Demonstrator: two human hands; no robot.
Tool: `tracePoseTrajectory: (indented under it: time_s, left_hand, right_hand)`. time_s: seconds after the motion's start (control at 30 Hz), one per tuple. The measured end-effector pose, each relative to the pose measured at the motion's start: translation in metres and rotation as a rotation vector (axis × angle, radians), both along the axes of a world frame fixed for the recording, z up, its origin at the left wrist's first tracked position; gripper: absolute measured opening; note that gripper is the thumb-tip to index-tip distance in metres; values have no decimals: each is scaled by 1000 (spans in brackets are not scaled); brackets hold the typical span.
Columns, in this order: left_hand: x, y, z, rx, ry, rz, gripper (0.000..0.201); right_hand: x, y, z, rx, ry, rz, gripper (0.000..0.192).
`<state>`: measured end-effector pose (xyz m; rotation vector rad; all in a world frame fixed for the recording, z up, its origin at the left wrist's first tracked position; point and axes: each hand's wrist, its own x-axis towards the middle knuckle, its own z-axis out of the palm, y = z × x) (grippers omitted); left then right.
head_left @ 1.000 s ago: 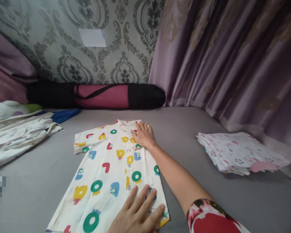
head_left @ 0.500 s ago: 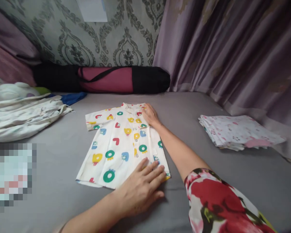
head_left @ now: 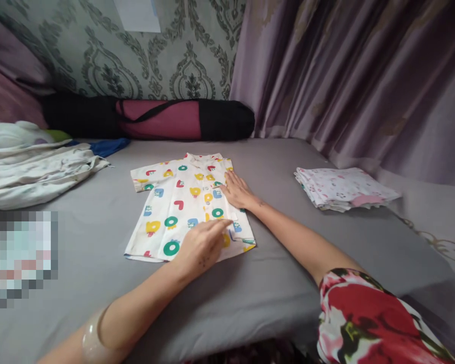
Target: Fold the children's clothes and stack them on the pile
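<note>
A small white shirt (head_left: 178, 205) printed with colourful letters lies front up on the grey sheet, its collar pointing away from me. Its left-hand sleeve is spread out, while the right side is folded inward over the front. My right hand (head_left: 238, 190) rests flat on that folded side at chest height, fingers stretched out. Over the lower front is my left hand (head_left: 205, 246), turned on edge with its fingers extended and fairly straight; whether it presses on the cloth I cannot tell.
A folded stack of pink-patterned white cloth (head_left: 345, 187) lies to the right. On the left are a crumpled pale garment (head_left: 41, 174), a blue cloth (head_left: 108, 146) and a plush toy (head_left: 17, 135). A long black and maroon bag (head_left: 159, 119) lines the wall; purple curtains (head_left: 307, 65) hang behind.
My right hand has slid from beside the collar down to the chest. My left hand has moved from the hem up the front, turning onto its edge. The view has shifted slightly.
</note>
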<state>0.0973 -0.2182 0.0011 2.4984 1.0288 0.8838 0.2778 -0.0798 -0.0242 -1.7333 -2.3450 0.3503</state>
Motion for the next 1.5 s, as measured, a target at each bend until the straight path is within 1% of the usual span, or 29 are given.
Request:
tracePoseTrajectory:
  time_s: [0.1,0.17,0.27,0.4,0.53,0.7,0.83,0.9,0.97,1.03,1.07,1.1,1.13,1.17,1.23,1.3,1.4,1.5]
  left_hand:
    - [-4,7,2,-94,-158,197,36]
    - [-7,13,4,-160,-231,300,35]
    - [-10,19,5,-212,-284,376,33]
    - [-12,23,3,-252,-320,398,32]
    - [-13,24,0,-284,-312,416,32]
    - [-15,27,-1,-322,-308,421,34]
    - [-15,27,-1,-353,-310,407,33]
    - [-14,27,0,-362,-313,408,32]
    - [-14,27,0,-371,-319,404,31]
    - [-14,27,-1,-379,-324,400,31]
    - [-14,27,-1,-384,-322,398,31]
    - [-14,27,-2,-387,-318,398,31]
    - [-14,27,-2,-387,-315,401,31]
    - [-14,28,-2,-386,-308,405,32]
    - [-14,27,-1,-380,-281,417,32]
    - [-14,27,0,-369,-237,427,30]
    - [-14,26,-1,-333,-174,416,27]
    - [-14,27,-7,-256,-132,369,25]
  right_hand:
    - [-4,-30,6,-27,-7,-17,71]
    - [-5,-50,8,-33,-14,-10,71]
    - [-6,-77,11,-56,-29,25,71]
    - [-5,-102,16,-109,-30,40,72]
    - [-3,-121,19,-139,-25,53,73]
    - [-2,-148,21,-89,-34,111,74]
    - [-1,-175,24,-58,-30,148,71]
    - [0,-187,30,-37,-37,172,69]
    - [1,-193,41,-22,-50,206,64]
    - [0,-187,56,-49,-61,230,46]
    - [0,-179,62,-72,-63,224,39]
    - [-1,-167,68,-91,-62,200,38]
    - [-3,-152,71,-88,-57,157,41]
    - [-4,-135,73,-56,-38,121,43]
    - [-8,-96,67,59,29,92,38]
    - [-12,-56,54,102,54,99,34]
    - [-21,-5,32,96,8,47,41]
    - [-30,31,19,4,-23,-15,55]
